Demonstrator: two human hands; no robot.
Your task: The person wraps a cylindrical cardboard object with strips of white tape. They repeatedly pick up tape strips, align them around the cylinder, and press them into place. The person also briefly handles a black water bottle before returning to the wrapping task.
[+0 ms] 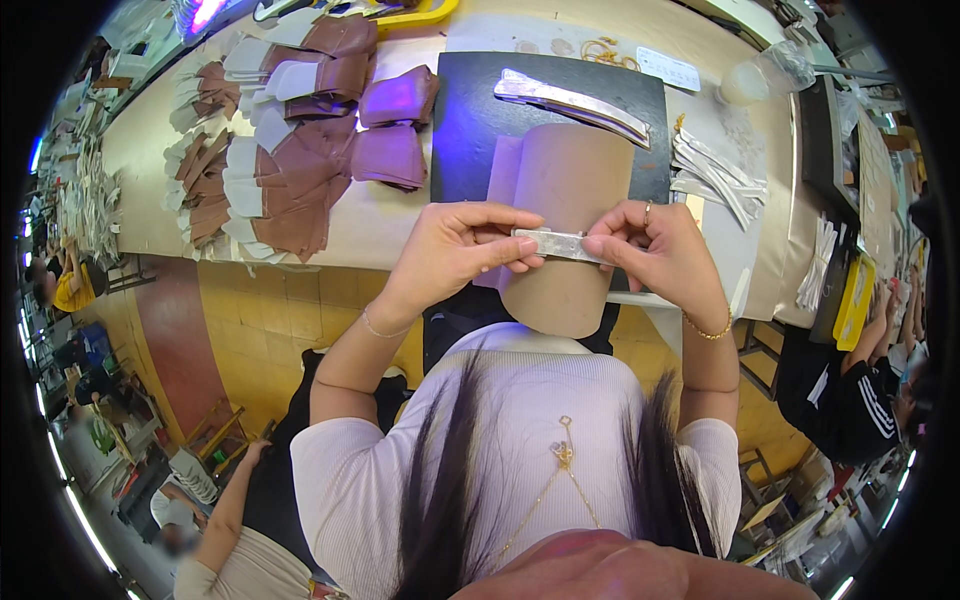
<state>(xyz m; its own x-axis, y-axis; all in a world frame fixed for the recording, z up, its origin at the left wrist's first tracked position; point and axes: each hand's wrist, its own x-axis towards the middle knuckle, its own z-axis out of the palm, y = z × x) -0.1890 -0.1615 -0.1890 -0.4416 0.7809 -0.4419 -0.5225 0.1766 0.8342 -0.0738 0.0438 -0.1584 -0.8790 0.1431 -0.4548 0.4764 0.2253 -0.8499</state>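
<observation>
At the far left of the desk point(130, 215) lie fanned brown-and-white pieces point(300, 180), with 2 stacks of brown pieces point(388, 157) just right of them. Next comes a dark mat point(465, 90), and nearer, the left hand point(460, 240), whose fingers pinch the left end of a short, shiny, pale strip point(560, 243). The strip sits in the middle, above the upper curve of a brown cylinder point(575, 185); I cannot tell whether these 2 touch. It looks light, thin and fairly stiff, perhaps slippery on its glossy face, so the ends seem the best hold, thumb against fingers, with little squeeze to avoid creasing it. The right hand point(658, 250) grips the right end likewise between thumb and fingers. The cylinder seems firm and smooth, probably steadiest held by its sides. Further right lie loose white strips point(715, 175).
</observation>
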